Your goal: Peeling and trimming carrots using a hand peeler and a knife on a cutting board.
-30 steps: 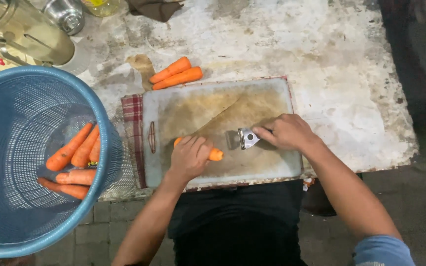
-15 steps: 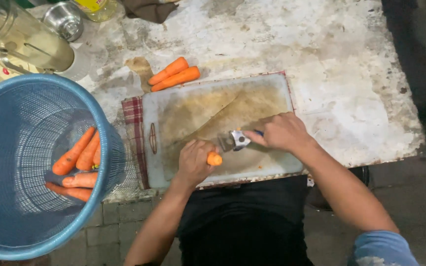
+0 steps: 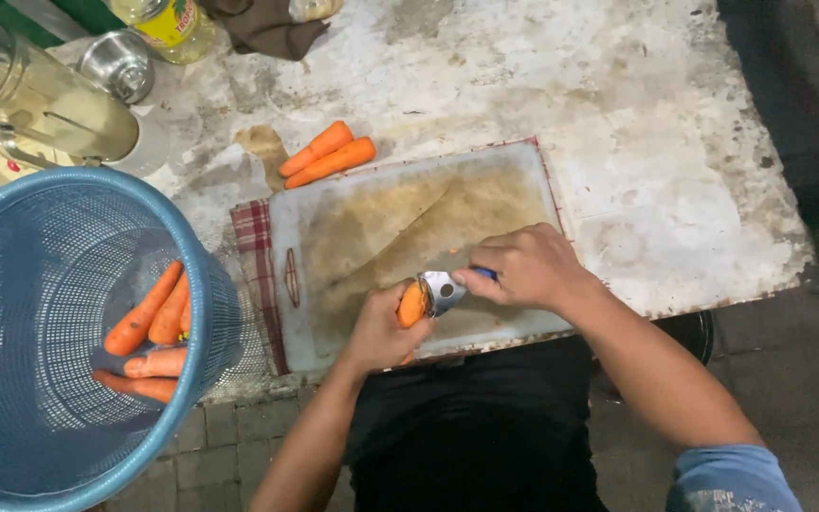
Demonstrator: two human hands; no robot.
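My left hand [image 3: 379,332] grips an orange carrot [image 3: 412,304] upright over the near edge of a stained white cutting board [image 3: 372,228]. My right hand [image 3: 523,268] holds a peeler [image 3: 440,290] with a metal head and blue handle, its blade against the carrot's tip. Two peeled carrots [image 3: 326,156] lie side by side on the worn table just beyond the board.
A blue mesh basket [image 3: 59,341] at the left holds several carrots [image 3: 152,327]. A checked cloth [image 3: 256,248] sticks out under the board. A blender jug [image 3: 40,100], a metal cup [image 3: 118,63], a yellow bottle [image 3: 168,24] and a dark rag [image 3: 263,27] stand at the back.
My left hand has turned the carrot from lying flat on the board to pointing up, and drawn it toward the near edge. The peeler followed to its tip.
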